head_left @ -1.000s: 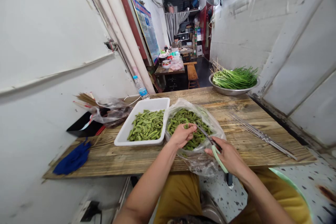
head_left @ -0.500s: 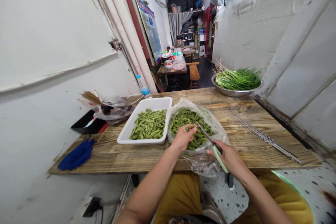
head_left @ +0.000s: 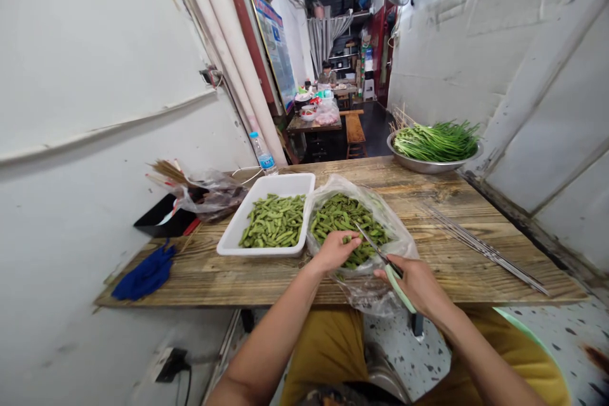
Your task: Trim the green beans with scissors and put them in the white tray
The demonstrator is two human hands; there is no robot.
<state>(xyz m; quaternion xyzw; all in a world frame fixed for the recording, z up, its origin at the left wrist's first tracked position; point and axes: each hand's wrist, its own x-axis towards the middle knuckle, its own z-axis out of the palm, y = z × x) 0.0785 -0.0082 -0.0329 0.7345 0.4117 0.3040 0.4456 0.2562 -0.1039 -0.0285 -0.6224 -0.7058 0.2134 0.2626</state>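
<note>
Green bean pieces (head_left: pixel 346 219) lie in two lots on the wooden tabletop (head_left: pixel 457 273), one heaped in a clear plastic bag (head_left: pixel 402 244) near the front edge, the other in a single white tray (head_left: pixel 280 183) just beside the bag on its left. The two hands are apart, both over the bag. The left hand (head_left: pixel 333 251) curls around a few pieces at the bag's near side, while the right hand (head_left: pixel 415 282) clamps one pair of scissors (head_left: pixel 396 285) by its pale green handles, blades pointing into the bag. Toward the far right corner sits one steel basin (head_left: pixel 428 163) of long green stalks (head_left: pixel 435 141), and a bundle of metal skewers (head_left: pixel 485 250) lies near the right edge. One water bottle (head_left: pixel 262 153) stands at the far edge, and one blue cloth (head_left: pixel 145 274) lies at the left end.
</note>
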